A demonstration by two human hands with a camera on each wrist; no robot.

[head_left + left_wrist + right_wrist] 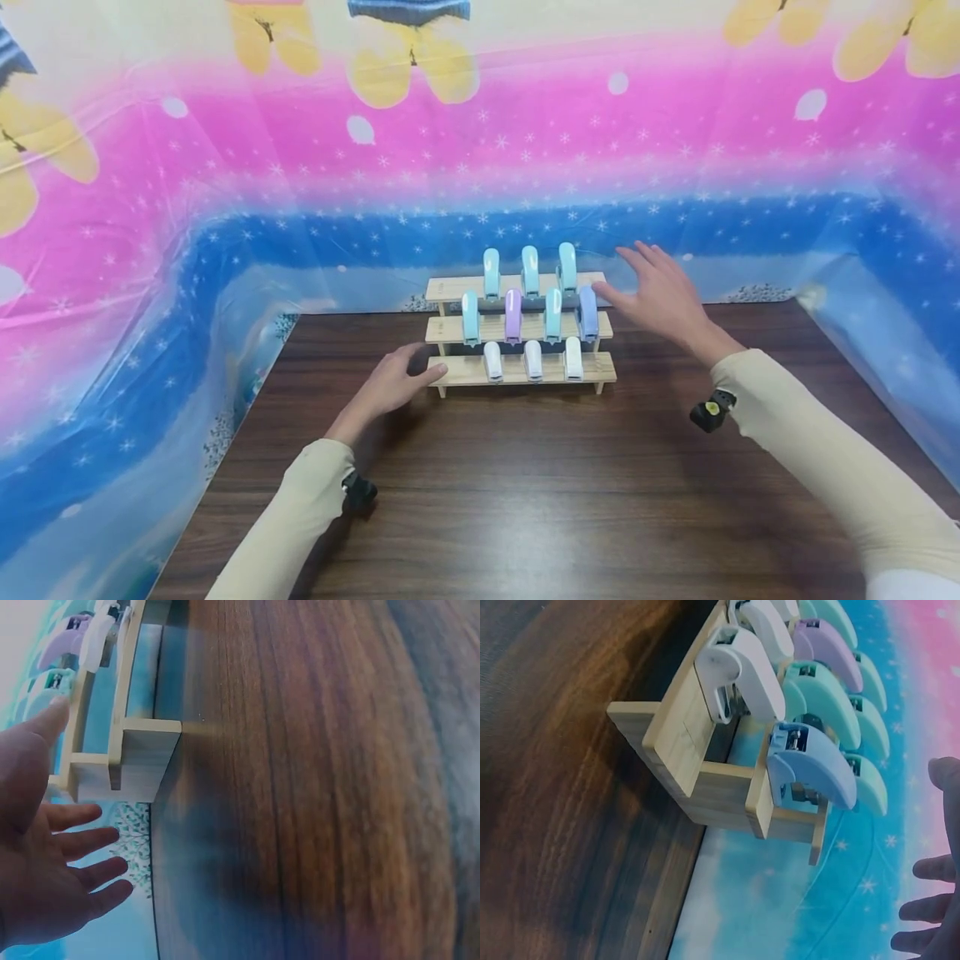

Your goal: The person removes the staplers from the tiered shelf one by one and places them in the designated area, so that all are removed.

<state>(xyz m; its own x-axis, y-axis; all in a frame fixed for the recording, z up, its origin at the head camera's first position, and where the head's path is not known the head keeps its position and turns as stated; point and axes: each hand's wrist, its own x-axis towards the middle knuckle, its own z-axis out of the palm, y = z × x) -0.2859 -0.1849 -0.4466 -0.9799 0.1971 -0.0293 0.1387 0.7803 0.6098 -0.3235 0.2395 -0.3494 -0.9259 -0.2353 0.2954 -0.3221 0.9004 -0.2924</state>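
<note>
A three-tier wooden rack (462, 368) stands at the back of the table, holding small staplers. White staplers (532, 360) line the lowest tier. On the middle one are a purple stapler (513, 315), a blue stapler (588, 312) at the right end and mint staplers (553, 312); more mint staplers (530, 271) stand on top. My left hand (393, 382) is at the rack's left end, fingers extended, thumb tip right at the lowest tier's edge. Right of the rack, my right hand (663, 296) is raised with fingers spread, its thumb pointing toward the blue stapler. Neither hand holds anything.
The dark wood-grain table (510, 492) stretches in front of the rack. A printed cloth (337, 192) in pink and blue hangs behind and along both sides. Each wrist wears a black camera, such as the right wrist camera (711, 412).
</note>
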